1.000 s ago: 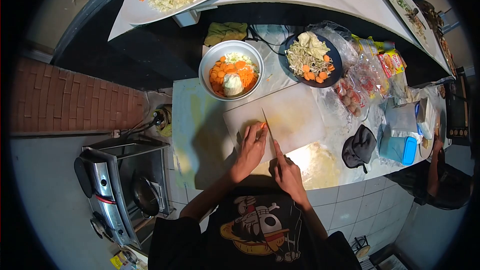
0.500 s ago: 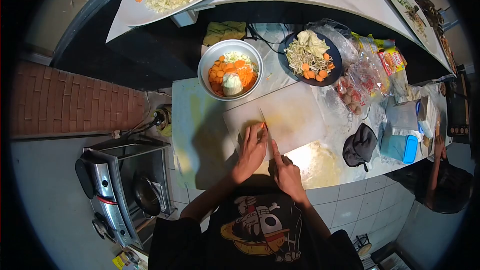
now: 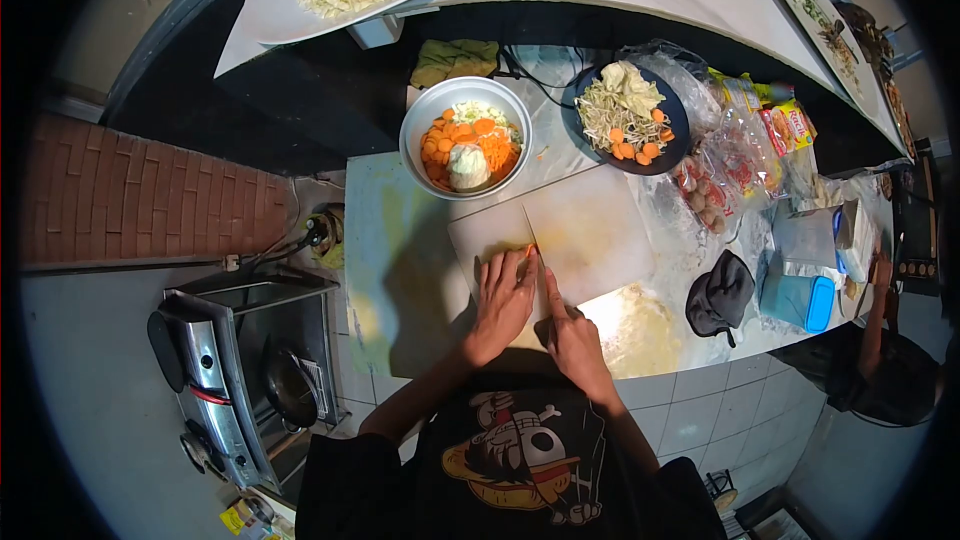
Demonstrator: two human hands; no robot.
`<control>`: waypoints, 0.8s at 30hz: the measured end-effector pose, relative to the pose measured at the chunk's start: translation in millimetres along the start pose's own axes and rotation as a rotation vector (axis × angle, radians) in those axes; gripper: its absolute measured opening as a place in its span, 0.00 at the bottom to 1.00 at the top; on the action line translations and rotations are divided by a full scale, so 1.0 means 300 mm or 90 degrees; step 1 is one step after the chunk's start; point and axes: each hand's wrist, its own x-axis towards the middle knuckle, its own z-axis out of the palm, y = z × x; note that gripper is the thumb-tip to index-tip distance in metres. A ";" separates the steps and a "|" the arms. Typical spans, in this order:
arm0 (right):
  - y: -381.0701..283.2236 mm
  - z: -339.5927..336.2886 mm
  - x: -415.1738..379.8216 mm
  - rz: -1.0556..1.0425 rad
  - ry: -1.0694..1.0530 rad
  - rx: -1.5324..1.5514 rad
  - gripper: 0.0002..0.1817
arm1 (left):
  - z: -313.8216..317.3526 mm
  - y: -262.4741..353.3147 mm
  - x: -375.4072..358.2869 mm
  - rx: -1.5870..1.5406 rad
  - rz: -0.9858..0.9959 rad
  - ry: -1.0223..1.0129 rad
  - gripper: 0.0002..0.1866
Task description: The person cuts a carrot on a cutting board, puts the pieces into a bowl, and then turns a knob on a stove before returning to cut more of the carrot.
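Note:
On the white cutting board (image 3: 595,230), a small orange piece (image 3: 531,251), seemingly carrot, lies under the fingertips of my left hand (image 3: 504,302). The fingers of that hand are bent together and pressed on the piece. My right hand (image 3: 575,342) is closed on a knife (image 3: 533,228), its index finger stretched along the top of the blade. The blade stands just right of the orange piece and points away from me. The knife's handle is hidden in my right palm.
Behind the board are a bowl (image 3: 409,152) of carrot and cabbage and a dark plate (image 3: 681,130) with sprouts and carrot slices. A black cap (image 3: 721,293) and blue-lidded container (image 3: 795,301) sit right. Another person (image 3: 880,365) stands at far right.
The view has shifted slightly. Both hands remain at the orange piece with the knife. The other person's arm at far right has moved a little.

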 end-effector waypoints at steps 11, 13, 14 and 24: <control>0.040 0.045 -0.018 -0.026 0.073 0.034 0.48 | 0.003 0.009 -0.019 0.090 0.022 -0.002 0.28; 0.037 0.043 -0.020 -0.017 0.066 0.037 0.51 | 0.008 0.004 -0.022 0.091 0.023 -0.002 0.28; 0.034 0.039 -0.020 -0.010 0.073 0.046 0.50 | 0.010 0.001 -0.022 0.091 0.023 -0.003 0.28; 0.046 0.059 -0.043 -0.041 0.091 0.019 0.50 | 0.005 0.012 -0.019 0.108 0.009 -0.010 0.28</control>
